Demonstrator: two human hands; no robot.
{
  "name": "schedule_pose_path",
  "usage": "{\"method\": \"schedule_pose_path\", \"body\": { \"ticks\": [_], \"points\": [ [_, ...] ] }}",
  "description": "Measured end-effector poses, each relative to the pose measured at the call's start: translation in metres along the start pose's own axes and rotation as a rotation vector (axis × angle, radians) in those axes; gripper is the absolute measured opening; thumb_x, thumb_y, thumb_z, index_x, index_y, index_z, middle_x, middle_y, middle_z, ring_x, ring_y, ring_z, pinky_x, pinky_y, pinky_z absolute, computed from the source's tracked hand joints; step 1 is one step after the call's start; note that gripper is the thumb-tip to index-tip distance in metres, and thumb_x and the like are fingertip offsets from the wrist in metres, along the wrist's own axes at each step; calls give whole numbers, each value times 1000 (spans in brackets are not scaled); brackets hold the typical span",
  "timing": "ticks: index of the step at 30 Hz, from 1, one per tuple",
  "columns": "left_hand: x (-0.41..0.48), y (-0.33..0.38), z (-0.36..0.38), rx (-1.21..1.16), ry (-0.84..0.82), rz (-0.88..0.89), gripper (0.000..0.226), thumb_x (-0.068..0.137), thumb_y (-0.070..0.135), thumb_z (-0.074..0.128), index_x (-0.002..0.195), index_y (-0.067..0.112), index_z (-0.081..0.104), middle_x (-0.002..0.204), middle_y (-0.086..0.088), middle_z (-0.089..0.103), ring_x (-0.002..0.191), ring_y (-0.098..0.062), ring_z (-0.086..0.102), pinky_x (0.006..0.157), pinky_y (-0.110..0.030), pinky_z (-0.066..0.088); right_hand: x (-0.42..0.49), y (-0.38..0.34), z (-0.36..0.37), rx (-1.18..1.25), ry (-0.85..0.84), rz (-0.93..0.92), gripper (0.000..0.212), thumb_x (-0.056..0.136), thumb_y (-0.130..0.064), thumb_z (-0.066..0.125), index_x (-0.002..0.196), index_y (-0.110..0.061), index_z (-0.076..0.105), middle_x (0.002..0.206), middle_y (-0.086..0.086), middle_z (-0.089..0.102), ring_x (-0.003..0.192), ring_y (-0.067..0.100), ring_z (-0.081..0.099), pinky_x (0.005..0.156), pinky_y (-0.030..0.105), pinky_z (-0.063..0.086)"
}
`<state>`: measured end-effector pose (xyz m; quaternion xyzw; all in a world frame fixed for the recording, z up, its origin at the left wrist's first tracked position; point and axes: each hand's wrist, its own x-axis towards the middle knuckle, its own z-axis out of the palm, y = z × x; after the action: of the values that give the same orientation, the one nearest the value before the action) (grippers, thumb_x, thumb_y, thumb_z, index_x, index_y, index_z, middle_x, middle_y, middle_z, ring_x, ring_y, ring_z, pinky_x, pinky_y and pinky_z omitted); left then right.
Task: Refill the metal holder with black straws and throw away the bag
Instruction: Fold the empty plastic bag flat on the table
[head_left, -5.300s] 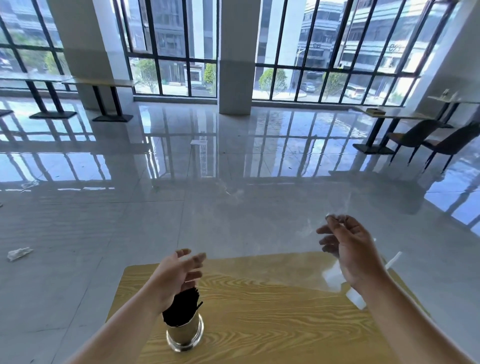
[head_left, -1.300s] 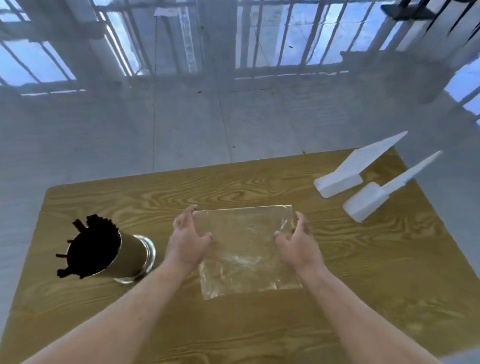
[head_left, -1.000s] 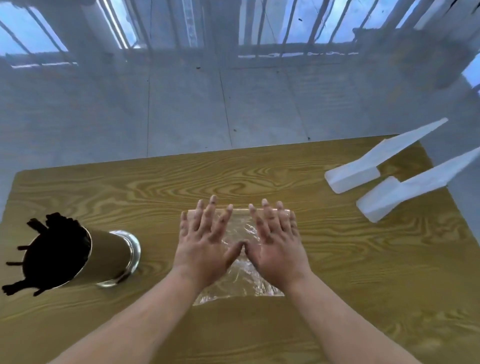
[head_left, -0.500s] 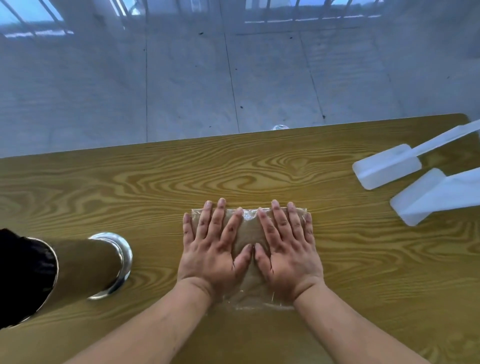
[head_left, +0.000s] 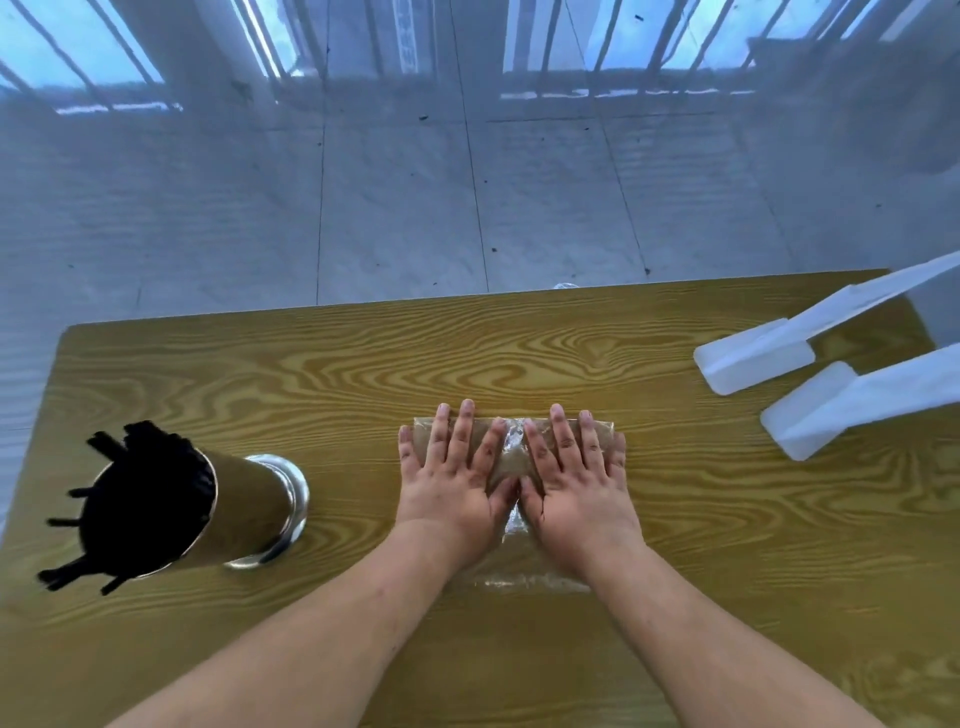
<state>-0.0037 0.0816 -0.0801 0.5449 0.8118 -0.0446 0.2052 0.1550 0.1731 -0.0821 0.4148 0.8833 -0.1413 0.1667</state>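
Note:
A clear plastic bag (head_left: 511, 447) lies flat on the wooden table (head_left: 519, 358), with nothing visible inside it. My left hand (head_left: 454, 480) and my right hand (head_left: 574, 483) rest palm-down side by side on the bag, fingers spread, thumbs nearly touching. They cover most of the bag; its far edge and near edge show. The metal holder (head_left: 249, 506) stands at the left of the table, packed with black straws (head_left: 140, 506) that stick out of its mouth.
Two white wedge-shaped plastic pieces (head_left: 753, 353) (head_left: 831, 410) lie at the table's right side. Beyond the far table edge is a glossy grey tiled floor (head_left: 415, 208).
The bag was held by its sides, then laid flat and both palms came down on it. In the last half second the hands stay put; the view pulled back a little.

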Motion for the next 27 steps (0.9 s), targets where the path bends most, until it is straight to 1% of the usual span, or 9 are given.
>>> {"method": "schedule_pose_path", "body": {
  "ticks": [3, 5, 8, 11, 14, 16, 20, 24, 27],
  "points": [
    [-17, -10, -26, 45, -5, 37, 76, 100, 71, 10, 164, 39, -15, 173, -1, -25, 159, -30, -24, 118, -61, -29, -7, -12, -26, 2, -7, 40, 77, 106, -64, 24, 165, -39, -18, 175, 2, -24, 160, 35, -28, 126, 63, -19],
    [-37, -18, -45, 47, 12, 67, 76, 103, 64, 23, 167, 33, -4, 176, -4, -11, 162, -30, -12, 124, -58, -19, -16, -26, -46, 17, 32, 29, 83, 105, -57, 35, 166, -37, -18, 177, 4, -19, 160, 36, -26, 127, 62, -15],
    [-68, -30, -83, -62, 103, 101, 66, 100, 51, 46, 160, 25, 36, 168, -4, 36, 155, -28, 31, 127, -49, 20, -30, -58, -76, 208, 118, 5, 77, 102, -44, 42, 169, -30, 8, 179, 4, 11, 165, 29, 0, 133, 51, 2],
    [-99, -44, -119, -137, 396, 180, 39, 89, 37, 60, 121, 20, 73, 125, -1, 72, 112, -28, 68, 94, -43, 55, -46, -97, -101, 277, 209, -90, 58, 101, -33, 49, 156, -16, 44, 157, 6, 52, 149, 23, 41, 124, 37, 27],
    [-124, -63, -150, -158, 608, 192, 25, 86, 34, 61, 101, 20, 75, 104, 2, 73, 93, -25, 67, 78, -40, 56, -60, -136, -116, 431, 254, -157, 36, 98, -24, 58, 133, -20, 65, 131, 0, 69, 126, 20, 58, 109, 32, 41],
    [-137, -82, -165, -167, 686, 154, 22, 82, 28, 73, 103, 21, 73, 107, 2, 71, 99, -25, 65, 82, -42, 55, -66, -162, -123, 501, 252, -168, 30, 98, -27, 59, 127, -27, 67, 119, -10, 69, 112, 10, 60, 97, 27, 45],
    [-155, -129, -187, -206, 725, 2, 43, 77, 27, 84, 117, 22, 69, 126, 1, 66, 117, -26, 60, 95, -46, 54, -67, -208, -132, 625, 194, -212, 36, 95, -41, 62, 131, -36, 63, 103, -14, 65, 88, 2, 56, 82, 28, 49],
    [-157, -177, -199, -286, 465, -192, 77, 83, 51, 76, 150, 30, 42, 158, 2, 42, 142, -27, 45, 111, -46, 44, -63, -241, -135, 702, 69, -156, 60, 90, -60, 60, 145, -38, 51, 100, -12, 65, 91, 4, 63, 79, 32, 53],
    [-150, -202, -202, -349, 263, -300, 94, 82, 60, 74, 159, 35, 26, 160, 1, 38, 140, -29, 49, 108, -43, 46, -55, -257, -135, 695, 32, -121, 58, 94, -58, 63, 145, -34, 52, 97, -11, 66, 89, 7, 64, 74, 30, 52]
  ]
}}
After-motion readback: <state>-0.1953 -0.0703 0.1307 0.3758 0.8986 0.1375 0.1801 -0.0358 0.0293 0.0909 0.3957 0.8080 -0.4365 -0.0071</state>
